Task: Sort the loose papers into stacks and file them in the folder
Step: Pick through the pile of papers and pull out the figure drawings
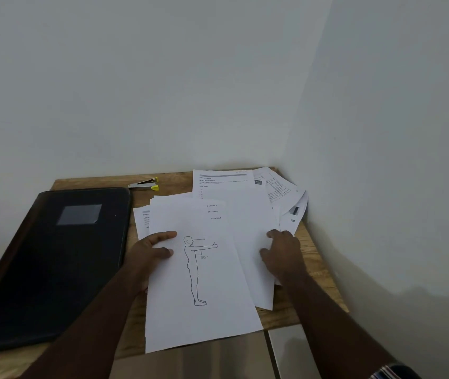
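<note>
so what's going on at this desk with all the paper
A person is sorting loose papers on a wooden desk. The left hand grips the edge of the top sheet with the standing-figure drawing, thumb on top. The right hand presses on the sheets beside it. More printed pages lie fanned out in the corner. The black folder lies closed on the left, nothing filed yet, with a yellow-tipped staple remover behind it.
</note>
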